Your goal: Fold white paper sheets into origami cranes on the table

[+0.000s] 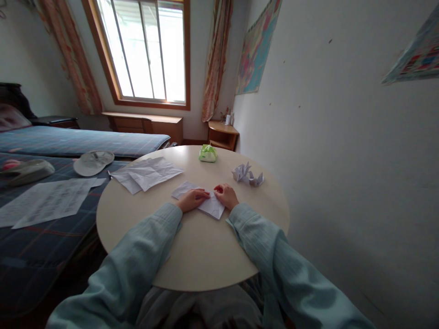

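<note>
Reading from left to right, we find printed white paper sheets [55, 201] on the dark plaid bed [65, 237] at the left edge, with a pale fabric cap [93, 163] just above them. Creased white paper sheets [147, 176] overlap at the upper left of the round cream table [206, 256]. At centre, the left hand [194, 198] lies over a folded white paper strip [213, 209], its fingers close together and slightly bent; we cannot tell whether the hidden thumb pinches. Above stands a green-and-white soft pack [207, 154]. The right hand [226, 195] meets the strip's right part with curled fingers, nearly closed; whether they grip an edge we cannot tell. Right of centre sit angular folded white paper pieces [247, 174]. We judge the step to be folding or creasing the strip; a clean crease would call for the left hand to steady it while the right fingers align and press.
</note>
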Available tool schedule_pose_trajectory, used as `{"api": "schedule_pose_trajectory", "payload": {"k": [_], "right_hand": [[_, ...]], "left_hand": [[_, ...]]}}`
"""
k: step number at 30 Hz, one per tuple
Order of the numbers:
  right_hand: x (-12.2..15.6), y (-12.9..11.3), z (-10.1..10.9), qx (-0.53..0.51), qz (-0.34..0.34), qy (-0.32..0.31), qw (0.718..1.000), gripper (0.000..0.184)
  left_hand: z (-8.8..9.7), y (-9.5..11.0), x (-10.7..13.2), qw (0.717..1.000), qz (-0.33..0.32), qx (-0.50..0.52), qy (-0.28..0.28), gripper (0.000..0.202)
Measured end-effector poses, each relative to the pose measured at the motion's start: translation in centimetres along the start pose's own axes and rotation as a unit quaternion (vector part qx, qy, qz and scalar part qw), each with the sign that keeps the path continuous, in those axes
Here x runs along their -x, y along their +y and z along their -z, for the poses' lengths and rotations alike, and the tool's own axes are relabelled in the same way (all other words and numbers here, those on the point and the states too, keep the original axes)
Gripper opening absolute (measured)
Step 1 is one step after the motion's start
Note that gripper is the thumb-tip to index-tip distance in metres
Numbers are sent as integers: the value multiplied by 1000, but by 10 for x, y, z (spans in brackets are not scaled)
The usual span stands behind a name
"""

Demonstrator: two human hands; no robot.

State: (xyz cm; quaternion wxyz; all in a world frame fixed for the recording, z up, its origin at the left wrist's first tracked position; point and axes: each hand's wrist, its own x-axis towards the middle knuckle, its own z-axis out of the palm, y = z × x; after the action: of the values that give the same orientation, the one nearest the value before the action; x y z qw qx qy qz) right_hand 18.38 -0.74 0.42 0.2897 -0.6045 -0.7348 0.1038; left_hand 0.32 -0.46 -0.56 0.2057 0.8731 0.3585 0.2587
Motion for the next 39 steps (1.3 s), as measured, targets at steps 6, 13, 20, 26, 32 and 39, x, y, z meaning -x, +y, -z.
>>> {"api": "schedule_pose_trajectory", "payload": {"k": [6, 13, 20, 26, 32, 39], "right_hand": [[1, -1, 1, -7, 2, -6, 1000, 16], [2, -2, 2, -6, 3, -13, 1000, 17], [3, -5, 5, -4, -6, -20, 1000, 17], [3, -6, 5, -12, -14, -19, 1000, 17], [2, -4, 2, -42, -15, 5, 999, 17], [0, 2, 0, -77, -27, 35, 996, 25]], "left_hand": [[0, 1, 2, 992, 39, -121, 2, 40], [3, 4, 4, 976, 118, -182, -14, 50], [5, 8, 5, 960, 189, -207, -19, 61], [6, 10, 6, 957, 194, -212, -26, 62], [6, 9, 6, 961, 186, -202, -19, 61], [5, 8, 6, 962, 187, -200, -13, 60]]}}
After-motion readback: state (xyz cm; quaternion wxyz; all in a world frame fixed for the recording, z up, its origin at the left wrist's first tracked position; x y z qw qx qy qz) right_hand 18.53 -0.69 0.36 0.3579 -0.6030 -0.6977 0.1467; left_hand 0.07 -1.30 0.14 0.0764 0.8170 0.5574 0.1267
